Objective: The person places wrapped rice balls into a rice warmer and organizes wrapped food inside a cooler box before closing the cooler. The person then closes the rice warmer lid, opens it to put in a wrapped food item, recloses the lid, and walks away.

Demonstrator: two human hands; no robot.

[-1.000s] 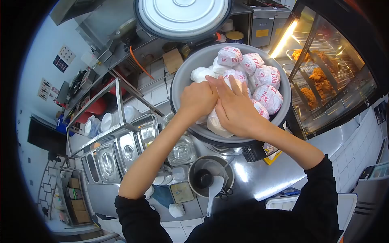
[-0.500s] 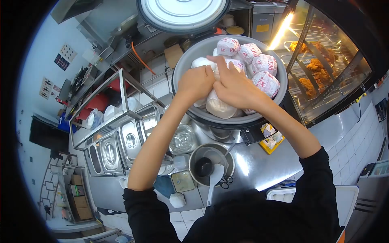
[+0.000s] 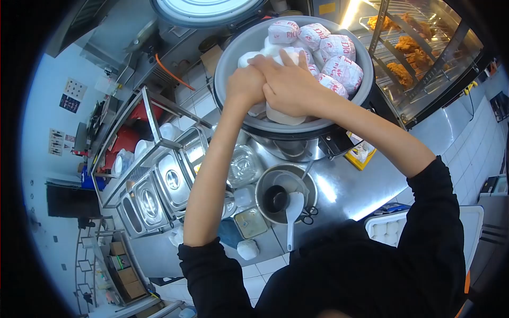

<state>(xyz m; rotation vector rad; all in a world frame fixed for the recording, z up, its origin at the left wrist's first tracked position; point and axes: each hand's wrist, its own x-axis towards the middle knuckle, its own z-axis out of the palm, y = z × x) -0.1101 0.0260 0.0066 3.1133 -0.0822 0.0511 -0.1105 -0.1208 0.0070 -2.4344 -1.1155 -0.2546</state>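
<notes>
A large round grey pot (image 3: pixel 225 69) holds several wrapped balls printed with red "RICE" lettering (image 3: pixel 342 73) and some plain white ones. Both hands are together over its near left part. My left hand (image 3: pixel 245 85) is closed, knuckles up, and what it holds, if anything, is hidden. Against it rests my right hand (image 3: pixel 294 85), its fingers apart over the white wrapped balls. A pale wrapped ball (image 3: pixel 286 116) shows just under my right palm.
Behind the pot is its raised lid (image 3: pixel 209 8). A lit glass cabinet with fried food (image 3: pixel 408 45) stands at right. Nearer are a metal bowl (image 3: pixel 313 185) with a white paddle (image 3: pixel 293 217), scissors (image 3: pixel 308 214), lidded steel trays (image 3: pixel 172 179) and a yellow box (image 3: pixel 360 156).
The view has shifted, so the pot and lid sit higher in the picture. Both hands stay together over the pot, with small changes in their fingers.
</notes>
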